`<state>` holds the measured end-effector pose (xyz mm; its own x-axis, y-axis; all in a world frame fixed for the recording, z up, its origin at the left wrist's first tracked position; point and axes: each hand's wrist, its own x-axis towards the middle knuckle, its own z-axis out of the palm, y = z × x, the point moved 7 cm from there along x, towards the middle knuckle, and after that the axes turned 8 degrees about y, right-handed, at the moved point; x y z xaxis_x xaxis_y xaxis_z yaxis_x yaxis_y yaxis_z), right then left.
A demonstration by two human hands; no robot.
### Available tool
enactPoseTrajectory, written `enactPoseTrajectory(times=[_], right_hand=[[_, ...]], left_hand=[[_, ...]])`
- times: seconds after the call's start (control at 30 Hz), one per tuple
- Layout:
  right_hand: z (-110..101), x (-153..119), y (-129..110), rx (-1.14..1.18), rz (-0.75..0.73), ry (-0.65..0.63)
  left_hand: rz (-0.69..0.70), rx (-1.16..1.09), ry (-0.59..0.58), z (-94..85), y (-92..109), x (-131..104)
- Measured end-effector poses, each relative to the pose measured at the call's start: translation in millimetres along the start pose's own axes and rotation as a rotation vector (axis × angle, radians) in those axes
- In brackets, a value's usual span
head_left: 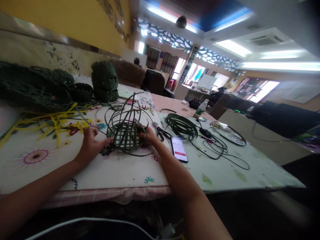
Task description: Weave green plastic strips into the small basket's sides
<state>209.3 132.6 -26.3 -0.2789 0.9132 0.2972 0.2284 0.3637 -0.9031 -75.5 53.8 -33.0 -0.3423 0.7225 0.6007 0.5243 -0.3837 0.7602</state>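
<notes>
The strip basket [128, 131] is located on the counter [112, 176], directly between the left hand [92, 140] and the right hand [148, 135]. Its body is rounded, no distinct long axis being shown; its loose strips [133, 103] are directed upward. Its right side is gripped by the right hand, the closer of the two. The left thumb is extended toward its left edge; whether anything is gripped there cannot be told. Wall lettering [110, 14] is partly legible, apparently "INMEI".
</notes>
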Motion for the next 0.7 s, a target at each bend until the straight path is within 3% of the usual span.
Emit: enactPoseTrajectory(times=[0.1,0.17,0.23,0.33,0.4,0.7], right_hand=[[0,0,-1,0.025,-0.005,-0.006],[0,-1,-1,0.032,-0.002,-0.008],[0,-1,-1,0.035,0.005,-0.012],[0,0,-1,0.035,0.000,-0.017],[0,0,-1,0.036,-0.008,-0.016],[1,0,-2,0.074,0.016,-0.017]], left_hand=[[-0.038,0.145,0.039,-6.1,-6,1],[-0.086,0.131,0.003,-3.8,-11,4],[-0.124,0.028,-0.136,6.6,-12,10],[-0.087,-0.086,-0.456,26.2,-5,17],[-0.028,-0.070,-0.547,29.6,-2,23],[0.120,0.100,-0.514,29.0,-7,31]])
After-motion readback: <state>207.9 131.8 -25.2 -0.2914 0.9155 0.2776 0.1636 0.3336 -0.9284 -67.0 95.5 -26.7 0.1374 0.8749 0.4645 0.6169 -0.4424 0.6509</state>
